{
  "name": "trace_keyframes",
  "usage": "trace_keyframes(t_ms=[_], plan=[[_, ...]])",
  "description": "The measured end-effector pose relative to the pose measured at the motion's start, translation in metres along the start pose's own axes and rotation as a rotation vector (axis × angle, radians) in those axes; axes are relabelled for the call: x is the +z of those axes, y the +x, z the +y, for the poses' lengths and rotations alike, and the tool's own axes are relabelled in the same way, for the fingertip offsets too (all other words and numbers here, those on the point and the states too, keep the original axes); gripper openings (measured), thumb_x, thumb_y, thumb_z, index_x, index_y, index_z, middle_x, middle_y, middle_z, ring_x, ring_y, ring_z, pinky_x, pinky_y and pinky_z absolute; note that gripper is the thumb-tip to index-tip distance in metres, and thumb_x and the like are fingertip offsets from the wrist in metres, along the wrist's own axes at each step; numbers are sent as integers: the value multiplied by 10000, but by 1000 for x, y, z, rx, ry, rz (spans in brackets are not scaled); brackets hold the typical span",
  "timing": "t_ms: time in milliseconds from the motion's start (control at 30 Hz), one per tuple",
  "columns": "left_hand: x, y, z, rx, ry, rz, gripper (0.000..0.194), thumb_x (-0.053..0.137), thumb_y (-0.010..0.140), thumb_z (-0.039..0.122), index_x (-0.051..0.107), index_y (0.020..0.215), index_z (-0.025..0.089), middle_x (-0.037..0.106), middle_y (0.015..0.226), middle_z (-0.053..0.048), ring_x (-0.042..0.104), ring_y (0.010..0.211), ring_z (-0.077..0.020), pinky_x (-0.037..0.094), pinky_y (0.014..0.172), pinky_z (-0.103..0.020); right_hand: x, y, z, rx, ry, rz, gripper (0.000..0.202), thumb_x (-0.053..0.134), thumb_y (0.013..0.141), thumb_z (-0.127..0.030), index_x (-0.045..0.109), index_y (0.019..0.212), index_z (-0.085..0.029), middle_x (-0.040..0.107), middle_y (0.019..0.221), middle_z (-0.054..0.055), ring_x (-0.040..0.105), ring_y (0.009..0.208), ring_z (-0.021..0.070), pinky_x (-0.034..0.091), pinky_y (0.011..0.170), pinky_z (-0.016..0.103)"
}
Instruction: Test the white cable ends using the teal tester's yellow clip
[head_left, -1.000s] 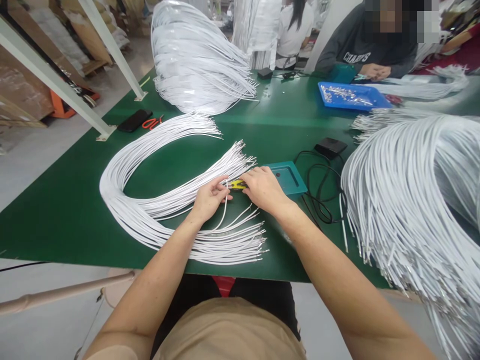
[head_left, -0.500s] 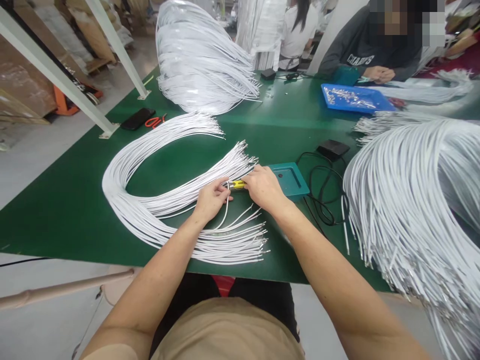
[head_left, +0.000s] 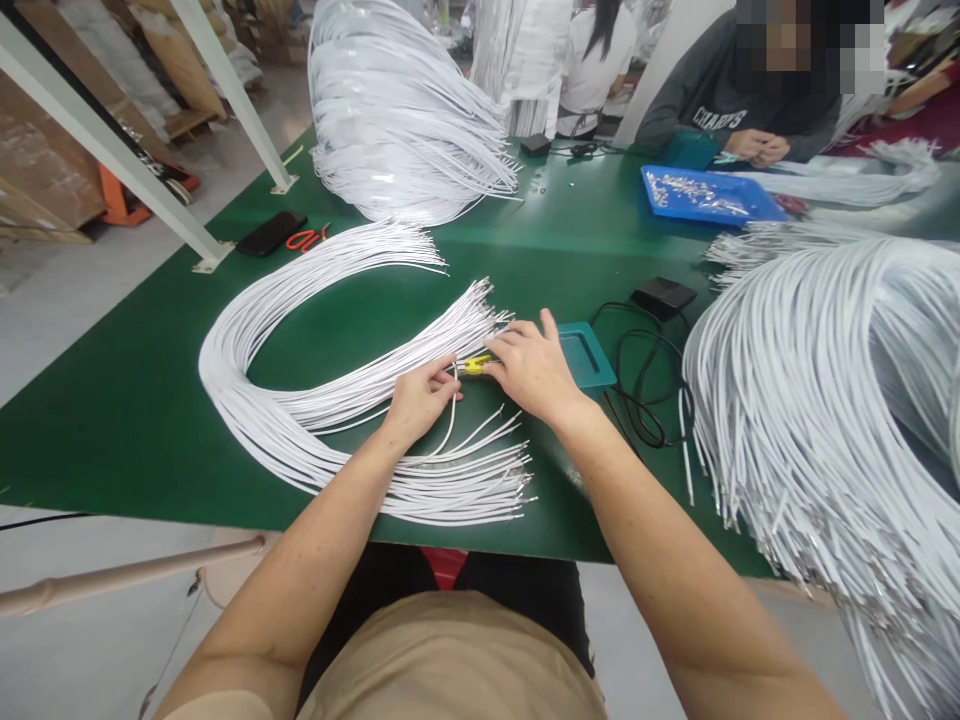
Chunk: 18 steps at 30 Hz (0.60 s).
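The teal tray (head_left: 586,352) looks smooth plastic. Left of it, plastic-sheathed cables (head_left: 234,360) end in metallic tips (head_left: 526,482); beneath, the desk (head_left: 337,322) looks glossy.

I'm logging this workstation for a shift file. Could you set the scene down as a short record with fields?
Left hand: fingers closed on a white wire
Right hand: at a yellow tool, fingers spread; grip hard to tell
Surface: green table
Beside right hand: teal tray, partly hidden
Nearest bundle: curved white wires
Right side: large wire heap
Across table: co-worker's hands, blue tray holding small pieces
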<state>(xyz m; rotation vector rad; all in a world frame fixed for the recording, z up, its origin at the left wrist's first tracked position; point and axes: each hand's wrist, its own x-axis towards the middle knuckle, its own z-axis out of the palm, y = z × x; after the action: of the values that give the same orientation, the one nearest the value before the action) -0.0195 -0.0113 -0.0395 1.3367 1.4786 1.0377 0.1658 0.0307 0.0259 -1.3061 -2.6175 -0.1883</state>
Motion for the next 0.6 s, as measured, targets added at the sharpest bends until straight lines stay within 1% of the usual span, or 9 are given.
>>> trace_keyframes(t_ms=[33, 67, 133, 167, 267, 333, 500, 533, 600], plan=[[0, 0, -1, -3, -7, 0, 484, 616, 748, 221, 597, 1225, 139, 666, 785, -6, 713, 717, -154, 538, 724, -250, 0, -3, 1, 73, -13, 49, 291, 480, 919, -292, 655, 1123, -180, 666, 1156, 108, 457, 1185, 294, 106, 1091, 562], [0, 1, -1, -6, -12, 1, 480, 616, 746, 221, 600, 1219, 141, 664, 781, -4, 712, 715, -152, 539, 727, -252, 1, -7, 3, 158, -27, 92, 339, 467, 926, -300, 611, 1205, -172, 610, 1258, 128, 416, 1241, 314, 89, 1087, 595], [-1, 1, -1, -7, -23, 2, 468, 616, 744, 225, 607, 1205, 144, 659, 774, 2, 709, 707, -148, 540, 732, -258, 5, -12, 6, 296, -48, 140, 410, 448, 933, -309, 539, 1300, -150, 505, 1378, 166, 360, 1301, 346, 118, 1071, 622], [-2, 1, -1, -7, -32, 3, 465, 620, 742, 229, 609, 1199, 145, 656, 772, 3, 707, 702, -147, 541, 733, -261, 8, -14, 7, 333, -49, 148, 426, 441, 935, -315, 522, 1316, -145, 479, 1400, 176, 350, 1312, 354, 139, 1067, 622], [-5, 0, -1, -8, -63, 17, 476, 639, 731, 248, 604, 1193, 140, 644, 773, 3, 702, 698, -149, 545, 726, -273, 15, -16, 9, 346, -23, 148, 419, 427, 938, -317, 523, 1312, -155, 480, 1399, 175, 361, 1315, 345, 176, 1070, 607], [-8, -2, 0, -11, -81, 34, 497, 653, 726, 266, 594, 1201, 134, 633, 780, 0, 702, 707, -156, 545, 708, -274, 16, -15, 8, 348, 5, 150, 404, 437, 933, -317, 542, 1290, -158, 496, 1385, 173, 379, 1307, 338, 189, 1073, 601], [-14, -8, 9, 9, -185, 59, 674, 702, 704, 305, 489, 1321, 136, 604, 772, 15, 691, 721, -155, 530, 664, -258, 6, -17, 9, 390, 167, 186, 398, 474, 919, -365, 588, 1244, -165, 534, 1355, 158, 417, 1298, 318, 220, 1084, 583], [-15, -9, 10, 12, -213, 50, 678, 714, 697, 310, 496, 1315, 136, 599, 767, 18, 687, 719, -152, 524, 658, -254, 3, -18, 11, 413, 215, 207, 393, 483, 914, -373, 602, 1229, -170, 550, 1341, 149, 437, 1285, 308, 231, 1087, 571], [-17, -11, 14, 12, -261, 37, 587, 735, 680, 324, 579, 1212, 131, 604, 788, 7, 676, 710, -144, 512, 650, -246, -3, -22, 22, 473, 319, 267, 371, 502, 898, -374, 638, 1181, -176, 597, 1289, 131, 490, 1239, 288, 279, 1079, 528]])
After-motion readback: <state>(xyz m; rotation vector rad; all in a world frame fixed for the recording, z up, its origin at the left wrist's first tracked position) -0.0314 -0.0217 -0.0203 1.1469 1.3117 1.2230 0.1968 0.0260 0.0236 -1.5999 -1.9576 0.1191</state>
